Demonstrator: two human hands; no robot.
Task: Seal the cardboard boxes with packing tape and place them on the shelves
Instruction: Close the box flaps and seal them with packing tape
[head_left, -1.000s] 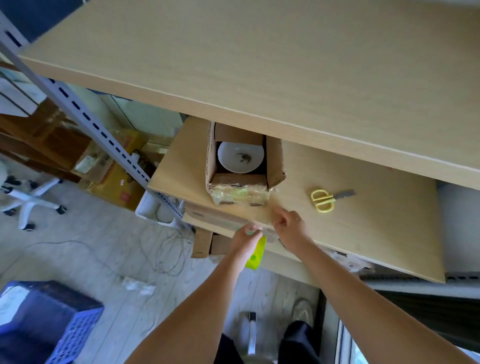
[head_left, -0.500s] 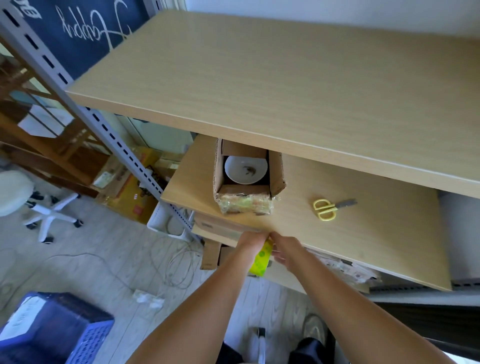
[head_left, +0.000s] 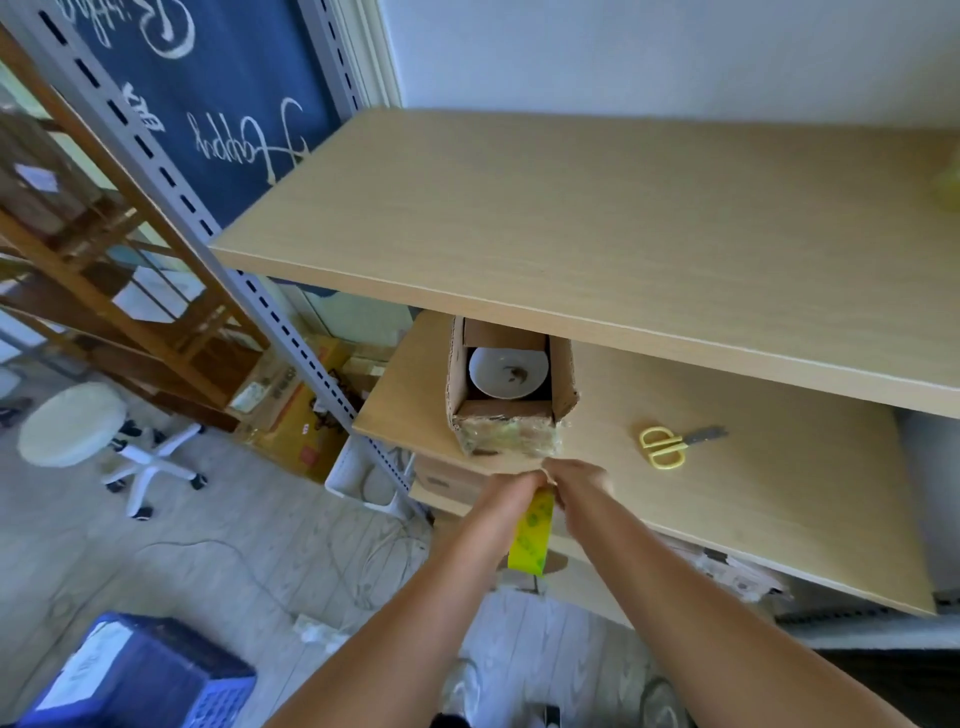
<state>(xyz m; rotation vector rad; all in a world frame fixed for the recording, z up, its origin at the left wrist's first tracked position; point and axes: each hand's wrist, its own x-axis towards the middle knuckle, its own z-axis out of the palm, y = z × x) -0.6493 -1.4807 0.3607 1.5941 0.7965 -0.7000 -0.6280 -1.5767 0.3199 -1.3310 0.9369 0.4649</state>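
Head camera is looking down past two bare forearms at a set of wooden shelves. On the middle shelf (head_left: 727, 499) an open-topped cardboard box (head_left: 511, 387) is sitting near the front left corner, its flaps standing up and a white bowl (head_left: 508, 372) lying inside. Clear tape is showing, crinkled, across the near face of the box. The left hand (head_left: 506, 493) is gripping a yellow-green roll of packing tape (head_left: 531, 532) just below the shelf's front edge, fingers curled round the roll, which is hanging edge-on between the two wrists. The right hand (head_left: 579, 483) is meeting the left just in front of the box, its fingertips seemingly pinching the tape's free end, though the blur is making that hard to confirm. Yellow-handled scissors (head_left: 670, 444) are lying on the same shelf, well to the right of the box. A wider upper shelf (head_left: 597, 234) is overhanging the box's far end. Down on the floor, a white stool (head_left: 78, 431) and a blue crate (head_left: 145, 675) are standing to the left.
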